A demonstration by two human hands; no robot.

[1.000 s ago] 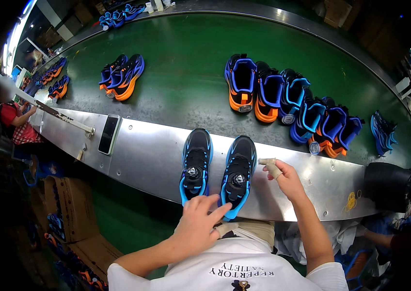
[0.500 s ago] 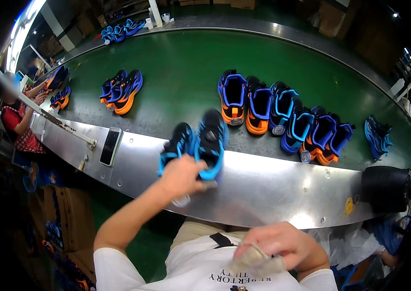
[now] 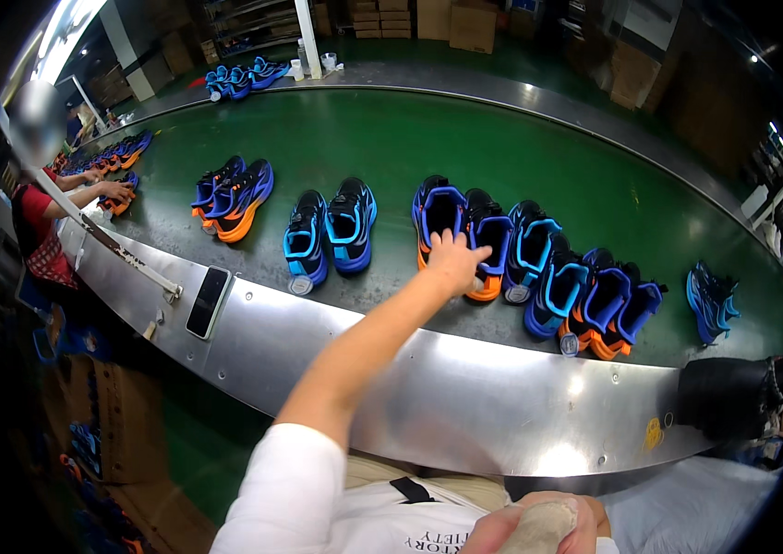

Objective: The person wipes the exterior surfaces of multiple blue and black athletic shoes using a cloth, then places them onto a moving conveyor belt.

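**Head view: reaching for the next pair on the belt**

Head view, from the big things down. Wide green belt (image 3: 465,157) curving across the frame, steel ledge (image 3: 465,388) along its near edge, dark phone (image 3: 208,301) lying flat on the ledge at left. At the far left, another person in red (image 3: 36,222), hands on shoes of their own.

On the belt, black-and-blue pair (image 3: 330,231) standing alone, left of the reach. Right of it, a crowded row: blue-and-orange pair (image 3: 458,222) first, more blue shoes (image 3: 585,286) overlapping after it.

Left hand (image 3: 454,260) stretched out over the ledge, fingers loosely spread, tips touching the heels of the blue-and-orange pair, not yet closed on anything. Right hand (image 3: 539,528) low against the body, curled round a pale cloth (image 3: 539,524).

Best handled, judging from the crowding: hook both heel collars together, lift straight up before drawing back, so as not to drag the overlapping neighbour. Keep the cloth hand clear of the ledge.
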